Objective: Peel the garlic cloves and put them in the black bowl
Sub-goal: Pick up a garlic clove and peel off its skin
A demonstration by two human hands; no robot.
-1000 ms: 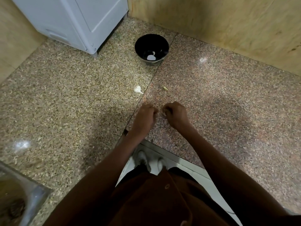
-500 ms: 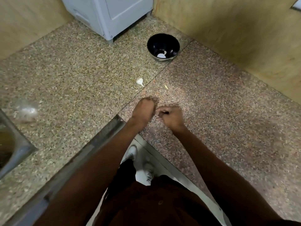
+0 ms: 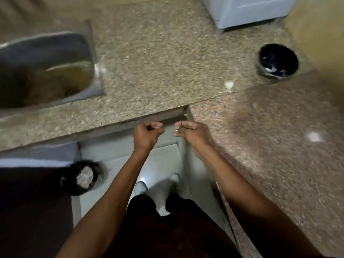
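Both hands hang off the near counter edge, above the floor: left hand fisted, contents hidden; right hand pinching a small pale scrap, clove or skin, too blurred to tell. One garlic clove lies far right on the counter, near the black bowl, which holds white pieces. Skins should probably drop in the bin, near left, and only bare cloves go in the bowl.
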